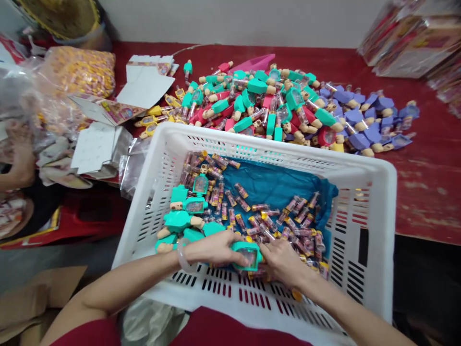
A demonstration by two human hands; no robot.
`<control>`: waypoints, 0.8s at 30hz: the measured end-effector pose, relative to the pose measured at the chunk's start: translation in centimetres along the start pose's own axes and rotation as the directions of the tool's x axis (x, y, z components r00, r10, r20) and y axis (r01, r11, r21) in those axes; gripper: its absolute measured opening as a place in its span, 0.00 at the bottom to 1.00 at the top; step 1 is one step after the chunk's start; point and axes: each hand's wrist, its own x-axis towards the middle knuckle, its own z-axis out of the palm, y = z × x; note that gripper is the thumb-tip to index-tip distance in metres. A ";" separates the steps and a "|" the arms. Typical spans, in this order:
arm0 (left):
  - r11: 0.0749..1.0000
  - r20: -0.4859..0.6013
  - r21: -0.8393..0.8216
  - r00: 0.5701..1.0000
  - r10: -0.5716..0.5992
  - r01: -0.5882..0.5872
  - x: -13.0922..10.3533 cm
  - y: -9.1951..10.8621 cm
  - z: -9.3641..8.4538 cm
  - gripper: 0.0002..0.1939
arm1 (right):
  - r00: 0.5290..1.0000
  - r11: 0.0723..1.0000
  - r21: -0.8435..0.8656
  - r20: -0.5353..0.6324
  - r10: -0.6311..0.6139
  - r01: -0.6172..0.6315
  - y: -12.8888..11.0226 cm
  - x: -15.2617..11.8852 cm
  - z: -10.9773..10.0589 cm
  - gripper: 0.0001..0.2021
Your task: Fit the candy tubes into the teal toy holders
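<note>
Over the near side of a white plastic basket, my left hand grips a teal toy piece with a clear window. My right hand is closed at the right end of that piece; what its fingers pinch is hidden. Many small clear tubes with yellow caps lie in the basket on a blue plastic sheet. Several more teal pieces with beige knobs are gathered at the basket's left side, next to my left forearm.
Behind the basket, a pile of teal, red, yellow and purple pieces covers part of a red table. White cards and a bag of small yellow-pink items are at left, wrapped stacks at right. Another person's hand shows far left.
</note>
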 end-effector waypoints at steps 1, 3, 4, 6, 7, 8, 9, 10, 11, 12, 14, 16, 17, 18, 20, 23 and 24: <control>0.993 0.037 -0.094 0.997 -0.065 0.068 0.2 -0.3 0.1 0.19 | 1.000 1.000 -0.008 -0.005 -0.009 0.009 -0.2 -0.1 0.1 0.02; 0.959 0.122 -0.217 0.980 -0.159 0.183 0.7 -0.8 0.1 0.20 | 1.000 1.000 -0.011 0.010 0.008 -0.008 -0.6 -0.3 0.1 0.02; 0.945 0.169 -0.241 0.969 -0.182 0.220 0.8 -1.0 0.2 0.21 | 0.999 1.000 0.004 0.037 0.026 -0.026 -0.8 -0.3 0.0 0.03; 0.959 0.203 -0.197 0.965 -0.163 0.204 0.8 -1.1 0.2 0.21 | 0.989 0.991 0.087 0.120 0.090 -0.101 -1.1 -0.5 -0.3 0.04; 0.984 0.173 -0.117 0.979 -0.112 0.133 0.6 -1.1 0.4 0.21 | 0.975 0.972 0.174 0.184 0.123 -0.155 -1.2 -0.6 -0.6 0.04; 1.000 0.114 0.010 0.993 -0.027 0.026 0.3 -1.0 0.6 0.20 | 0.953 0.931 0.298 0.274 0.130 -0.212 -1.2 -0.7 -0.8 0.03; 0.979 0.059 0.178 0.994 0.093 -0.102 -0.1 -0.9 0.9 0.20 | 0.916 0.853 0.441 0.388 0.098 -0.279 -1.3 -0.8 -1.0 0.03; 0.904 0.037 0.363 0.973 0.227 -0.225 -0.5 -0.8 1.3 0.18 | 0.859 0.738 0.572 0.512 0.020 -0.358 -1.2 -1.0 -1.1 0.05; 0.787 0.057 0.525 0.937 0.346 -0.322 -0.8 -0.8 1.8 0.17 | 0.783 0.608 0.657 0.616 -0.091 -0.446 -1.1 -1.2 -1.3 0.09; 0.663 0.106 0.638 0.898 0.427 -0.391 -1.1 -0.8 2.2 0.17 | 0.702 0.501 0.689 0.682 -0.203 -0.524 -1.0 -1.4 -1.4 0.13; 0.548 0.149 0.717 0.862 0.484 -0.431 -1.2 -1.0 2.9 0.19 | 0.632 0.468 0.666 0.731 -0.257 -0.581 -0.5 -1.7 -1.7 0.15; 0.688 0.025 0.632 0.897 0.441 -0.356 -0.7 -1.2 2.9 0.19 | 0.762 0.667 0.582 0.647 -0.033 -0.466 0.1 -1.7 -2.1 0.09; 0.799 -0.044 0.521 0.925 0.377 -0.301 -0.3 -1.3 2.6 0.18 | 0.851 0.796 0.469 0.515 0.104 -0.381 0.4 -1.6 -2.3 0.04; 0.892 -0.079 0.380 0.953 0.294 -0.244 0.1 -1.2 2.2 0.19 | 0.916 0.896 0.316 0.350 0.195 -0.311 0.6 -1.4 -2.6 0.01; 0.977 -0.018 0.135 0.986 0.167 -0.163 0.6 -1.1 1.2 0.20 | 0.967 0.972 0.041 0.124 0.223 -0.230 0.8 -1.0 -3.2 0.06; 0.967 0.009 0.157 0.979 0.201 -0.200 0.5 -0.8 0.1 0.19 | 0.952 0.974 -0.028 0.205 0.227 -0.226 0.7 0.0 -4.3 0.05; 0.928 -0.033 0.277 0.963 0.267 -0.248 0.3 -0.8 -0.1 0.19 | 0.928 0.965 0.040 0.287 0.236 -0.258 0.8 0.3 -4.7 0.04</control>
